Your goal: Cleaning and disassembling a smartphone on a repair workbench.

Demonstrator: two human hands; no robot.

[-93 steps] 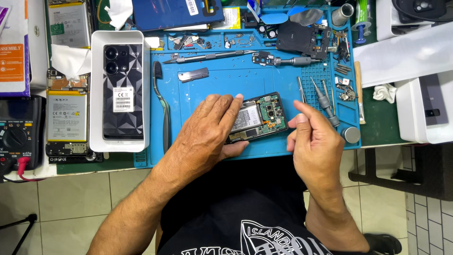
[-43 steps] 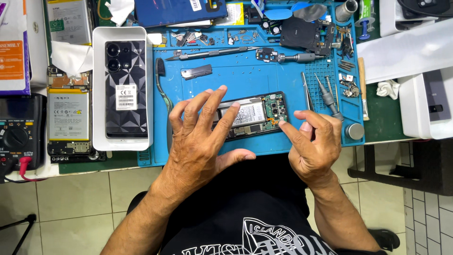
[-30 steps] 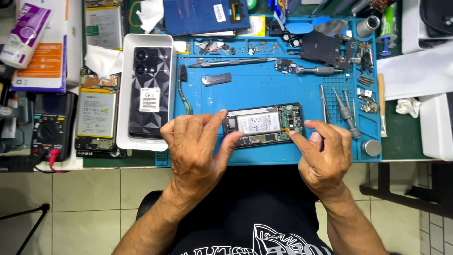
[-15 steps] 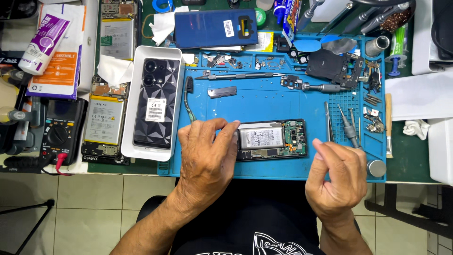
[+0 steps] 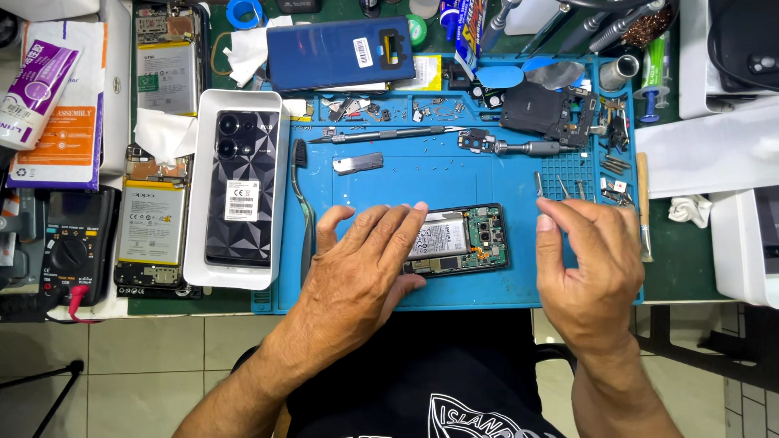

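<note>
On the blue repair mat (image 5: 389,182), I am watching the left hand (image 5: 361,264) lying flat, fingers spread, pinning the opened phone (image 5: 462,241). The right hand (image 5: 588,272) is hovering just right, loosely open, gripping nothing.

An opened smartphone (image 5: 458,241) lay flat on a blue work mat (image 5: 454,182), near the mat's front edge and slightly tilted, its right end a little higher than its left. Its back cover was off, so the inside showed: a pale silver battery with a printed label filled the middle, and a green circuit board with small dark chips and camera modules sat at the right end, all inside a black frame. The left hand (image 5: 361,264) rested flat across the phone's left end, fingers spread and pointing up and right, hiding that part. The right hand (image 5: 588,268) hovered just to the right of the phone, not touching it, fingers loosely curled.
</note>
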